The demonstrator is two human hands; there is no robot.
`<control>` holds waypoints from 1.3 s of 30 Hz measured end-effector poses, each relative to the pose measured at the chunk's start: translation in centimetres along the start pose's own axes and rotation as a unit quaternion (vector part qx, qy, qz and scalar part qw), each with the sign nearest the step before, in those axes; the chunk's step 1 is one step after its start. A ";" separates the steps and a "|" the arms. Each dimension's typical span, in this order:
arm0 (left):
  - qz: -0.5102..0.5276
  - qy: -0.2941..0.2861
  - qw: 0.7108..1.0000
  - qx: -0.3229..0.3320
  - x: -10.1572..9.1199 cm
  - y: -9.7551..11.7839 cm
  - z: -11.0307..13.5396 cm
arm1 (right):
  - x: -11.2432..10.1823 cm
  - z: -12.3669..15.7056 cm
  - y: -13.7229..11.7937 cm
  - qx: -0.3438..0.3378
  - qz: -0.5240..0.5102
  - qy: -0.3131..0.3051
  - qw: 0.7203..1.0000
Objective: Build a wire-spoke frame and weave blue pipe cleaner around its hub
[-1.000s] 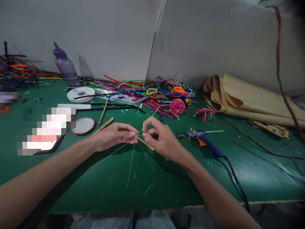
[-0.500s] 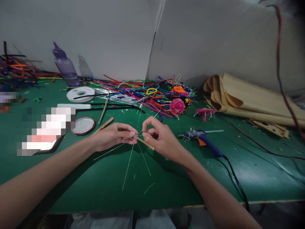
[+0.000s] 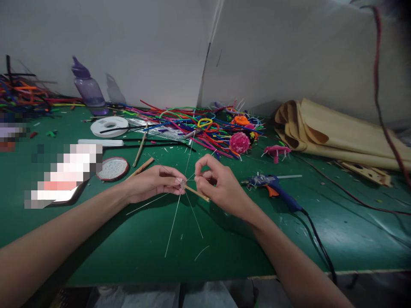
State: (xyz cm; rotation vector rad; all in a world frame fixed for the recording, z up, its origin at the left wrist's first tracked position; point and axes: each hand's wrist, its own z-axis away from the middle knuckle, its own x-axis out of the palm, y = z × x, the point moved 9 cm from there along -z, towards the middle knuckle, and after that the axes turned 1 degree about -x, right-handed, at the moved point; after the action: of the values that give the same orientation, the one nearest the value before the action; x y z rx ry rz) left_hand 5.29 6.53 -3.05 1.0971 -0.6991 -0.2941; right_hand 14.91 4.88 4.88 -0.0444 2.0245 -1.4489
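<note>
Clear, thin strands (image 3: 172, 226) are fanning out at the centre of the frame, where the fingertips of our left hand (image 3: 156, 184) are pinching them at their hub. A wooden stick (image 3: 197, 192) is slanting down to the right from that same spot. Our right hand (image 3: 218, 184), just right of centre, is gripping one strand in a narrow pinch. Pixelated blocks are covering a bright screen (image 3: 64, 175) at left, so we cannot read its writing. Beside it, a round dish (image 3: 112, 169) is holding tiny pale grains. Right of centre, a blue glue gun (image 3: 278, 191) is lying on the green tabletop (image 3: 224, 256); we cannot make out lettering on it.
</note>
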 end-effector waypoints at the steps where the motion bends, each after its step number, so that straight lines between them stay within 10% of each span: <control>1: -0.001 0.000 1.000 0.000 0.0 0.0 0.0 | -0.1 0.0 0.0 0.001 -0.003 0.002 1.000; 39: 0.077 0.020 0.996 0.046 -0.7 0.6 0.0 | 0.3 0.0 -0.3 -0.023 0.040 0.001 0.999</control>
State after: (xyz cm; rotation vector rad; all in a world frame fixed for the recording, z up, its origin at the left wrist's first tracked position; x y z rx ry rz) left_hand 4.75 7.18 -2.79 1.1264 -0.7634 -0.1100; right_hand 14.58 4.68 4.97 0.0175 2.0371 -1.3547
